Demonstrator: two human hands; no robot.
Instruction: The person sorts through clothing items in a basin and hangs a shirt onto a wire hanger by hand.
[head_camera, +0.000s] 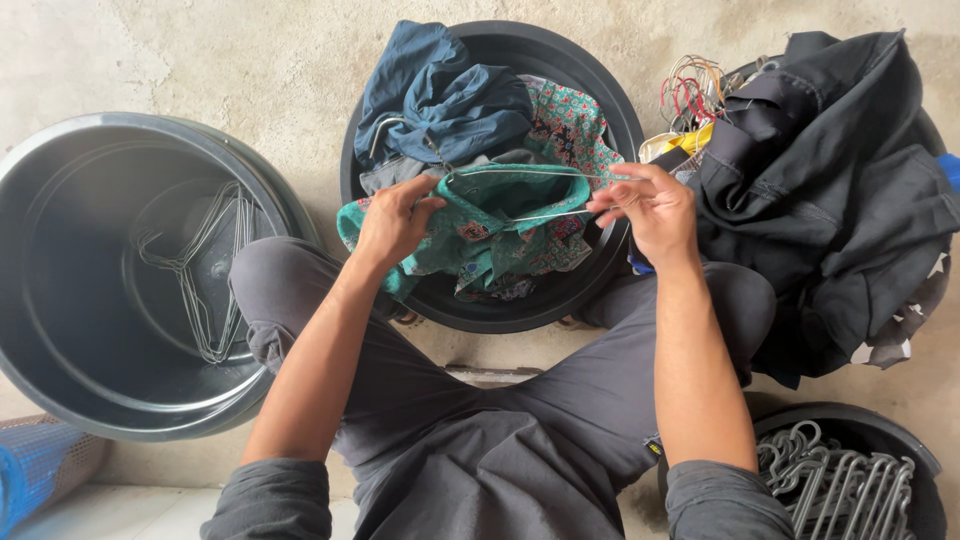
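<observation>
Two hands hold one green patterned shirt above the black middle basin. A wire hanger lies across, left to right, inside its collar. Left hand grips the cloth; right hand pinches the hanger's end.

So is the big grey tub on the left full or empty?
Nearly empty. The grey tub holds only a few wire hangers lying on its bare bottom.

Packages, labels, signs, screens: none were visible anywhere in the frame. One small yellow speck showed at lower centre-right, too small to tell as a label.
</observation>
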